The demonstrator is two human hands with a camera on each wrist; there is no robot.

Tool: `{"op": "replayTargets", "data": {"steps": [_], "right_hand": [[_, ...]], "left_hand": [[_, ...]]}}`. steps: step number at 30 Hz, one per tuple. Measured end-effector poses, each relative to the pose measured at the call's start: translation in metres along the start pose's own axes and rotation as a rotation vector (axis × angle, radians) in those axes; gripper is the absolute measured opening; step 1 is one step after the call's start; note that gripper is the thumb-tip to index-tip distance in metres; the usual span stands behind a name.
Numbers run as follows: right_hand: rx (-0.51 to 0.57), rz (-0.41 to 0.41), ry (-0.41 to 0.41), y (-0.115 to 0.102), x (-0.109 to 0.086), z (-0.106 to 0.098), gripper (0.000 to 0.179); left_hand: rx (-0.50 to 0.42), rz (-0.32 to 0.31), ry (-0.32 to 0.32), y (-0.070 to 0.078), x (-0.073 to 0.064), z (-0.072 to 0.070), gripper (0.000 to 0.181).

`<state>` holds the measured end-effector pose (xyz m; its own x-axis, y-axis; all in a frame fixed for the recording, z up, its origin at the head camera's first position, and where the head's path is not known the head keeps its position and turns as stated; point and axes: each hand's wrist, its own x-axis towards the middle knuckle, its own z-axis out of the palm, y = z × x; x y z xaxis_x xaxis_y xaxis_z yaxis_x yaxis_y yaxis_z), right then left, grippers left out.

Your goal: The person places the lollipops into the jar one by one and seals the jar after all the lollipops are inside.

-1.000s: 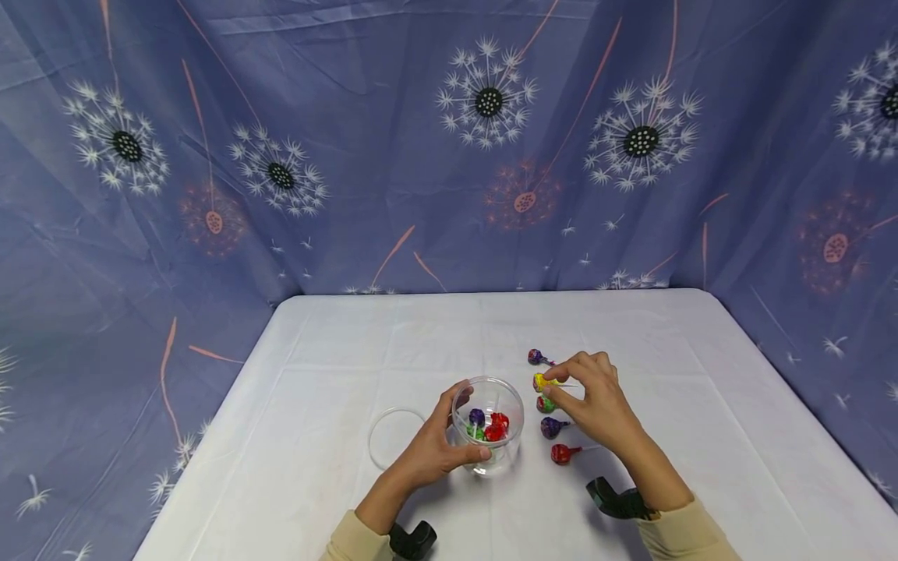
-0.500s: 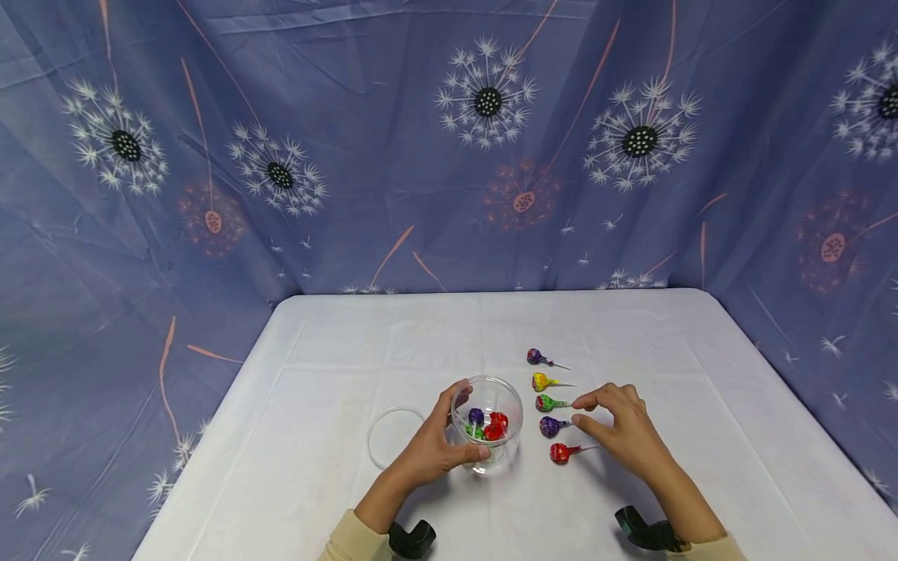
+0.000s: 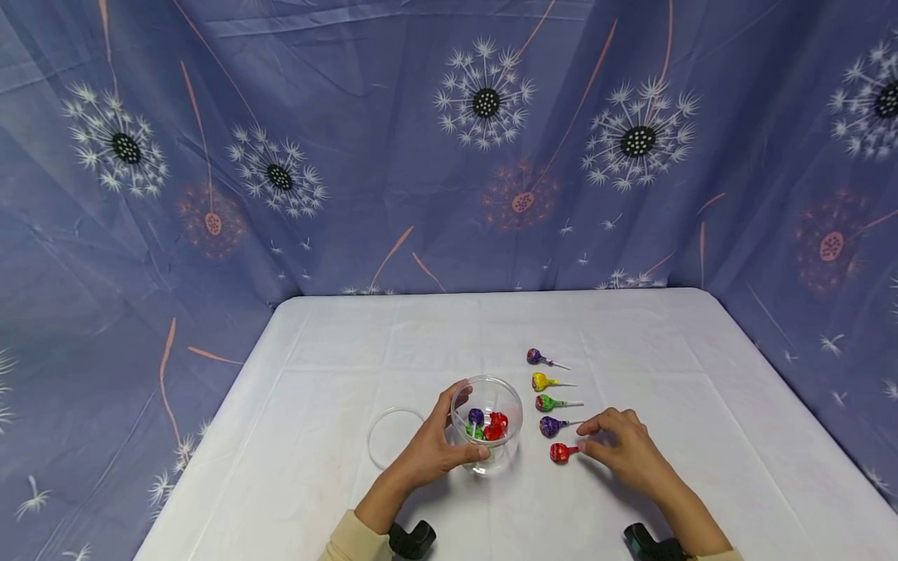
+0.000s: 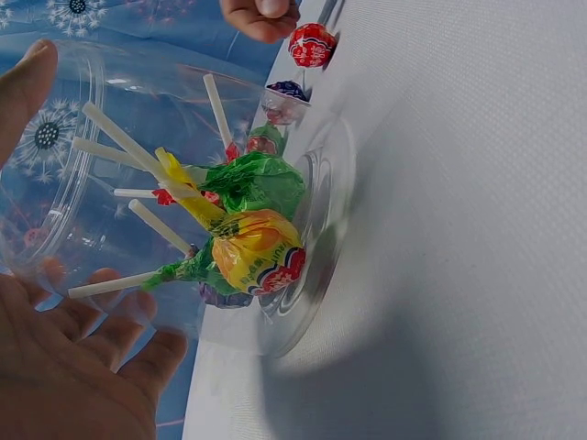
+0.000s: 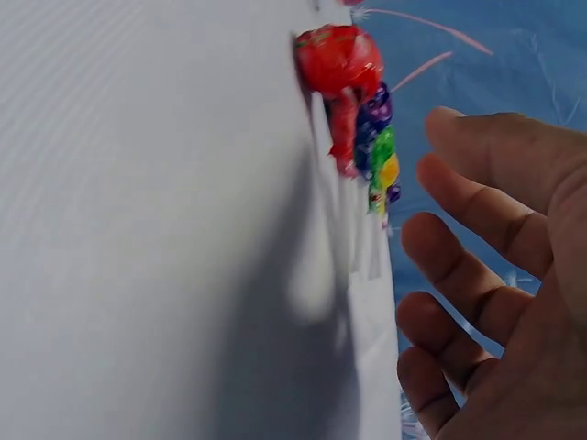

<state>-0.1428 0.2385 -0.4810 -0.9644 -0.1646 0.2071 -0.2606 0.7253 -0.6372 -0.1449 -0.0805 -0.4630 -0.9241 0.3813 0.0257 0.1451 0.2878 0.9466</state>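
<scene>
My left hand (image 3: 436, 450) grips a clear plastic jar (image 3: 493, 465), thumb on the near side and fingers round the far side. Lollipops in several colours lie inside; in the left wrist view a yellow-wrapped lollipop (image 4: 257, 252) and a green one (image 4: 261, 183) show, white sticks pointing up toward the mouth. My right hand (image 3: 627, 454) hovers by the stick end of a red lollipop (image 3: 561, 453), the nearest of a row. In the right wrist view thumb and fingers are spread apart with nothing between them, beside the red lollipop (image 5: 339, 62).
Beyond the red lollipop, a purple lollipop (image 3: 550, 427), a green one (image 3: 545, 403), a yellow one (image 3: 540, 382) and another purple one (image 3: 535, 356) lie in a column, sticks to the right. A clear ring-shaped lid (image 3: 372, 440) rests left of the jar on the white-covered table (image 3: 337, 335).
My right hand has moved from the yellow lollipop toward me along the row, down to the red one's stick. The left hand and the jar have stayed in place.
</scene>
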Motion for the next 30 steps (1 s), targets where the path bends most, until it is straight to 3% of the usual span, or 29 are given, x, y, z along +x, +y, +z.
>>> {"op": "replayTargets", "data": {"steps": [14, 30], "right_hand": [[-0.006, 0.035, -0.049, 0.016, -0.002, 0.006, 0.017], [-0.046, -0.005, 0.005, 0.023, -0.002, 0.015, 0.023]], "left_hand": [[-0.003, -0.005, -0.004, -0.001, 0.001, 0.0, 0.094], [0.004, -0.01, -0.005, -0.001, 0.001, 0.001, 0.093]]}}
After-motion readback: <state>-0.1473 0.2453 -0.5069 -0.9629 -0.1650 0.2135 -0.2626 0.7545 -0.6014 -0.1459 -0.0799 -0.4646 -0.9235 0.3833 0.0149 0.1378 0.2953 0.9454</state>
